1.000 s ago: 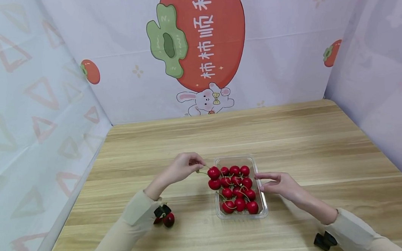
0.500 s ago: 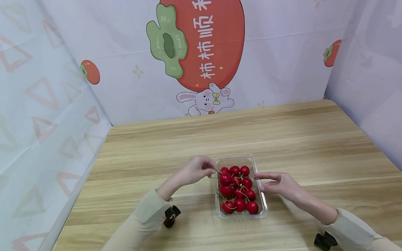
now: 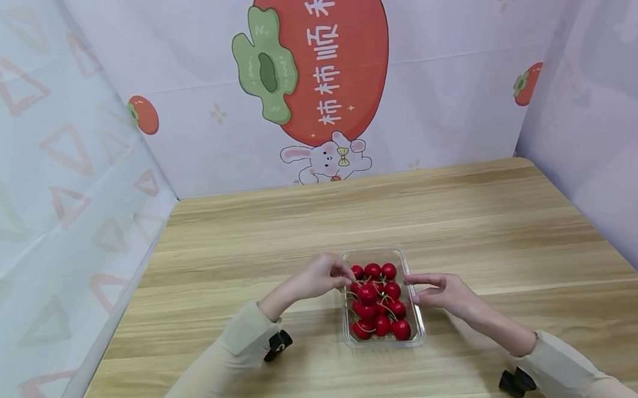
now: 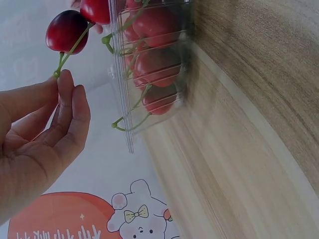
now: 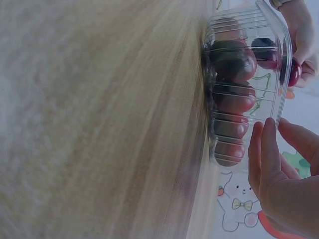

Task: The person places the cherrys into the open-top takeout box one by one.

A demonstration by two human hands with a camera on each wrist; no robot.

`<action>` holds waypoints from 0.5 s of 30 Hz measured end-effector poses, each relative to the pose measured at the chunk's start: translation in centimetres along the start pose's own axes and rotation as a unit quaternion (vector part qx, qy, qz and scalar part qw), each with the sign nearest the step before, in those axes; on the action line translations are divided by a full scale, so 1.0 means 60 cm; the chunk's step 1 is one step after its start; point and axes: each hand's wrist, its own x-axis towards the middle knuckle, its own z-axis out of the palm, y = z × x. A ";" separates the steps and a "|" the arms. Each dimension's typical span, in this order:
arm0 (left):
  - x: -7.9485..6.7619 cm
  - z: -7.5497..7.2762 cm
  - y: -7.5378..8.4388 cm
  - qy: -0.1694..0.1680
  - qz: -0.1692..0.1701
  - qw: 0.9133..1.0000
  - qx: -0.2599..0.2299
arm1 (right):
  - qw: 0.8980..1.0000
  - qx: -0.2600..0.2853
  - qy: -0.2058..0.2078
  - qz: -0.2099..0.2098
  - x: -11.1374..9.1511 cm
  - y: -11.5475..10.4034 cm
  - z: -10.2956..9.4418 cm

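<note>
My left hand [image 3: 323,276] pinches the joined green stems of a pair of cherries [image 3: 367,294] between thumb and fingertips. In the left wrist view, a dark red cherry [image 4: 67,32] of that pair hangs by its stem above the rim level. Below lies a clear plastic box [image 3: 419,317], its floor covered with several red cherries [image 3: 401,329] with stems. My right hand [image 3: 449,293] holds the box's right rim. In the right wrist view, its fingers [image 5: 269,149] lie along the outer wall with the thumb at the rim.
The box stands on a wood-grain table [image 3: 277,225]. A printed cloth [image 3: 198,61] with a persimmon and a rabbit rises behind it, and pale cloths flank both sides. Black straps [image 3: 515,383] with cameras sit at the wrists.
My left hand has moved right, carrying the pair of cherries from the box's left rim to over its contents. My right hand and the box have stayed still.
</note>
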 end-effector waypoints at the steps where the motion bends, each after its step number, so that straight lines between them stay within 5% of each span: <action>1: 0.000 0.001 0.000 -0.002 -0.002 1.000 0.002 | 1.000 -0.001 0.000 -0.001 0.000 0.000 0.000; 15: 0.002 0.014 0.002 -0.028 -0.037 0.999 -0.010 | 1.000 -0.008 0.001 0.002 -0.001 -0.002 0.000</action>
